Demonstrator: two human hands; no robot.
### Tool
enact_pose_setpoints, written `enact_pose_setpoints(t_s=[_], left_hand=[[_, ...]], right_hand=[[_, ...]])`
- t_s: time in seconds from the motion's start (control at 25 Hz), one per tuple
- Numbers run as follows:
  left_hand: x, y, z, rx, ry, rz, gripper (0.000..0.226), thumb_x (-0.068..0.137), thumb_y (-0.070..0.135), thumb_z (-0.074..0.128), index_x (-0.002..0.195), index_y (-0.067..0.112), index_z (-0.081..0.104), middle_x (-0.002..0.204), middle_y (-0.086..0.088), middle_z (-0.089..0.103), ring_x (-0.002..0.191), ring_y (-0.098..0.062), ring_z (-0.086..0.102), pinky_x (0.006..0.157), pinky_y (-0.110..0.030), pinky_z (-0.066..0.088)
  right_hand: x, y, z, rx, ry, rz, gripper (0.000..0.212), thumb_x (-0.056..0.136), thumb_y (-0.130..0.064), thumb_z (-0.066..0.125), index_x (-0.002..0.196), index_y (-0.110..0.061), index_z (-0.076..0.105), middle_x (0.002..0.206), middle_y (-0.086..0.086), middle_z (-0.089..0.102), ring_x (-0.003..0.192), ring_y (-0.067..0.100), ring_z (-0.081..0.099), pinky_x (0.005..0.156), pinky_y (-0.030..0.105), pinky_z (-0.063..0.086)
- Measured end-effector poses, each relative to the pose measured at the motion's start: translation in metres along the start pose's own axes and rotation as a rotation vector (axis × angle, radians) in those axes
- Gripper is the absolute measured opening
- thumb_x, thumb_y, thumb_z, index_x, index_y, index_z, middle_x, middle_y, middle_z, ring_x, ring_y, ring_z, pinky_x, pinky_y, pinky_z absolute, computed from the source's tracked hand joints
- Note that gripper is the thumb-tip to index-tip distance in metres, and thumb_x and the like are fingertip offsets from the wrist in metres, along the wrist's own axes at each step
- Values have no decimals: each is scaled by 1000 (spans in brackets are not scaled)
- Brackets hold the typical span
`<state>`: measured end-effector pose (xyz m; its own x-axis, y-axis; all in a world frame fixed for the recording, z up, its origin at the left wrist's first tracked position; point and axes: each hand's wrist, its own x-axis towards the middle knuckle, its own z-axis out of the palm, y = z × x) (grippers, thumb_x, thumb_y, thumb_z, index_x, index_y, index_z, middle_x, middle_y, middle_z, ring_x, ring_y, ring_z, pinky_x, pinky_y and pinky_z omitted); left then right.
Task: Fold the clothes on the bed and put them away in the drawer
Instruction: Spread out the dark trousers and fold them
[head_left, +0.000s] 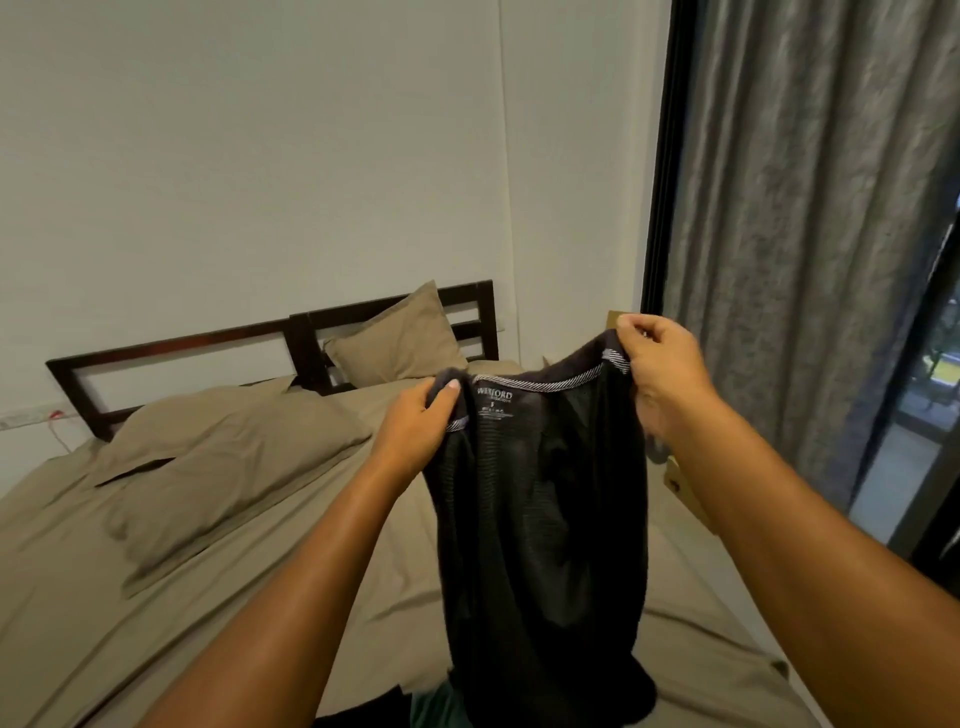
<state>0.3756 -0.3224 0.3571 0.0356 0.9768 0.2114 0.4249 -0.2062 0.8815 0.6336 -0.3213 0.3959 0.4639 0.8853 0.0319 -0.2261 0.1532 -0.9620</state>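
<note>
**Dark shirt held up over the bed by both shoulders**

Person stands at the side of the bed (234, 597), both arms stretched forward. A dark mesh-knit shirt (540, 519) hangs in the air between the hands, inside of the neck facing the viewer. White printed label below the collar reads "WEXFORD". Striped trim runs along the neckline.

Left hand (415, 423): fingers (450, 387) curled round the shirt's left shoulder, thumb on top of the bunched cloth. Right hand (665, 364): fingers (640, 326) pinching the other shoulder, held a little higher than the left. Cloth sags slightly between the two grips.

The shirt's lower hem drops to the near edge of the bed, where it meets a bit of green cloth (436, 704). Whether the hem rests on it I cannot tell.

Bed is dressed in a tan sheet, wrinkled. Two tan pillows: one flat pillow (218, 467) to the left, one propped pillow (400, 338) leaning on the dark wooden headboard (176, 351). A red cable (58, 431) trails down by the wall at far left. A tan cardboard piece (683, 486) shows beyond the right forearm. Grey curtain (810, 234) hangs at right beside a dark frame.
</note>
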Motion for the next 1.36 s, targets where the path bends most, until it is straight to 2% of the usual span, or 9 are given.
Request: enact_pose_setpoints(t_s=[0.08, 0.2, 0.32, 0.44, 0.56, 0.8, 1.0, 1.24, 1.36], left_hand=[[-9, 19, 6, -111, -187, 56, 20, 103, 42, 48, 117, 38, 62, 114, 8, 70, 106, -7, 65, 102, -42, 51], [-16, 29, 27, -123, -384, 144, 61, 97, 45, 59, 148, 51, 27, 143, 16, 50, 128, -3, 51, 107, -31, 46], [-11, 16, 36, -184, -206, 161, 83, 88, 38, 74, 151, 47, 21, 133, 22, 53, 124, -4, 54, 100, -29, 50], [-3, 7, 37, -205, 17, 136, 52, 97, 25, 62, 145, 36, 44, 121, 11, 65, 113, -10, 63, 92, -30, 55], [2, 3, 34, -303, 31, 105, 33, 100, 16, 51, 131, 25, 61, 109, 0, 71, 104, -17, 68, 89, -36, 58], [4, 34, 27, -717, -176, -2, 30, 103, 13, 50, 132, 16, 58, 113, -9, 72, 98, -19, 72, 78, -32, 59], [-19, 18, 59, -657, -521, -43, 35, 102, 18, 57, 136, 23, 52, 123, -1, 71, 114, -18, 67, 91, -36, 58], [-81, -97, 134, -124, -352, -85, 65, 72, 63, 76, 125, 36, 52, 124, 2, 59, 115, -14, 60, 96, -38, 54], [-97, -142, 161, -93, -339, -220, 76, 66, 61, 82, 129, 31, 51, 126, 4, 61, 116, -15, 62, 95, -38, 55]], right_hand=[[-16, 1, 23, -29, -188, -15, 27, 99, -12, 62, 124, -20, 64, 123, 6, 65, 110, 27, 67, 76, 32, 61], [-45, -4, 55, -51, -436, -21, 45, 100, 1, 54, 140, -17, 53, 133, 5, 62, 119, 22, 63, 89, 34, 60], [-60, -7, 65, 127, -615, 123, 50, 97, 13, 49, 142, -9, 50, 137, 12, 61, 120, 27, 65, 98, 39, 57], [-66, 5, 55, 225, -716, 196, 53, 96, 16, 48, 143, -7, 47, 137, 16, 61, 120, 32, 65, 101, 43, 54], [-64, 22, 43, 182, -599, 143, 44, 99, 1, 55, 140, -14, 47, 134, 11, 64, 118, 28, 66, 101, 43, 54], [-82, 97, 18, -619, -492, 60, 55, 83, -48, 77, 131, -31, 56, 124, -10, 65, 115, 12, 62, 99, 40, 54], [-82, 113, 3, -439, -299, 103, 21, 103, -25, 53, 120, -30, 64, 114, -4, 71, 108, 20, 67, 97, 45, 55], [-58, 135, -35, -124, -195, 376, 29, 106, -35, 49, 129, -26, 62, 121, 5, 71, 108, 28, 69, 93, 50, 57], [-42, 148, -52, 90, -236, 563, 40, 105, -37, 49, 139, -16, 55, 130, 8, 67, 117, 30, 65, 95, 45, 55]])
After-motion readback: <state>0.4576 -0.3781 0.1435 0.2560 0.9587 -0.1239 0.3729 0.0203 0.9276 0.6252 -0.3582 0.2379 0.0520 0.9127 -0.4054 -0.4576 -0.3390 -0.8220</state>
